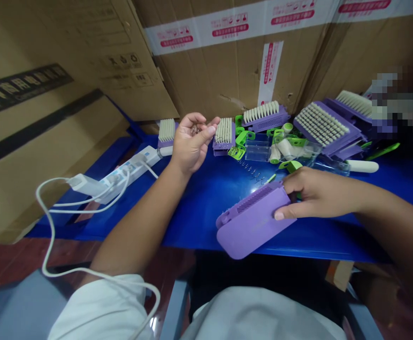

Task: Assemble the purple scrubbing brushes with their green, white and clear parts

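Observation:
My left hand (193,146) is raised over the blue table, its thumb and fingers pinched on a thin metal coil spring (251,170). The coils run from my fingers down to the right, towards a purple brush head (254,222). Whether the spring's lower end is fixed to it I cannot tell. My right hand (308,193) grips this brush head by its right end, thumb on the smooth flat face. Slots show along its upper side, and a bit of green sticks out at the top. The face turned away is hidden.
Behind my hands lie purple brushes with pale bristles (321,123), green clips (245,137), clear plastic pieces (257,150) and a white handle (362,166). At left sits a white power strip (130,172) with a loose cable (46,250). Cardboard boxes (213,71) wall the back.

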`<state>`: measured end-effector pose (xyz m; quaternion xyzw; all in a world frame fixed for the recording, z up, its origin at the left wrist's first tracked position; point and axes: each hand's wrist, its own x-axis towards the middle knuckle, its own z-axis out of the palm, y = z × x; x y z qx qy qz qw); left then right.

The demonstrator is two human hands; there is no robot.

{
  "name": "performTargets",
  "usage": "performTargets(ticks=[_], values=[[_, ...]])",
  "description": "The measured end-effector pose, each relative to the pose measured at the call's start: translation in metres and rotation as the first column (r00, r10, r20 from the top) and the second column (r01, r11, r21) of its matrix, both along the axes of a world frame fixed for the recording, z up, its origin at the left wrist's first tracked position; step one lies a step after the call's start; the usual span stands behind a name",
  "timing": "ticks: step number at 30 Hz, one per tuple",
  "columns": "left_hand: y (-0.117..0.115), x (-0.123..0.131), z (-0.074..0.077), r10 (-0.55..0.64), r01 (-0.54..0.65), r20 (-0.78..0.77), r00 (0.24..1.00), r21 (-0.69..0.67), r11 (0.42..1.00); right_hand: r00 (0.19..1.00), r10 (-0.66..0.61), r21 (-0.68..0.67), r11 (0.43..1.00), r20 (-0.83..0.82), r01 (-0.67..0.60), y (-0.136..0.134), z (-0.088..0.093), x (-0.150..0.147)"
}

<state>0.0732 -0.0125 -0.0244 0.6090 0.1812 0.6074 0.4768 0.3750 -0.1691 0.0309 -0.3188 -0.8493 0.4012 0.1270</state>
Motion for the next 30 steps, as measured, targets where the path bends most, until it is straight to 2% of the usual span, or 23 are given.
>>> performTargets(ticks=[3,7,12,15,18,20,22,26,30], values=[[-0.005,0.005,0.002,0.106,-0.104,0.026,0.994,-0.06,0.993,0.995,0.036,-0.047,0.998,0.092,-0.032,-0.001,0.0,-0.002],[-0.004,0.005,0.004,0.276,-0.273,0.015,0.961,-0.104,0.956,0.991,0.006,-0.026,1.0,0.135,-0.002,0.0,0.0,-0.003],[0.003,0.002,0.002,0.276,-0.274,0.04,0.96,-0.06,0.96,0.986,-0.094,0.128,0.989,0.138,0.076,0.002,-0.002,-0.003],[-0.001,0.005,0.003,0.225,-0.217,0.064,0.972,-0.111,0.97,0.966,-0.253,0.267,0.935,0.046,0.233,0.001,-0.002,-0.003],[-0.012,0.01,0.009,0.103,-0.092,0.048,0.993,-0.201,0.975,0.864,-0.467,0.306,0.808,-0.188,0.503,0.001,-0.005,-0.002],[-0.022,0.014,0.013,0.007,-0.001,0.022,1.0,-0.241,0.971,0.783,-0.525,0.291,0.732,-0.334,0.616,0.003,-0.009,-0.002],[-0.031,0.02,0.016,-0.072,0.067,-0.01,0.997,-0.257,0.964,0.754,-0.519,0.296,0.706,-0.403,0.644,0.005,-0.014,-0.003],[-0.047,0.035,0.014,-0.198,0.169,-0.079,0.977,-0.276,0.946,0.813,-0.436,0.363,0.738,-0.386,0.568,0.007,-0.022,-0.005],[-0.053,0.045,0.003,-0.363,0.309,-0.21,0.908,-0.25,0.918,0.814,-0.429,0.451,0.681,-0.392,0.577,0.009,-0.021,-0.003]])
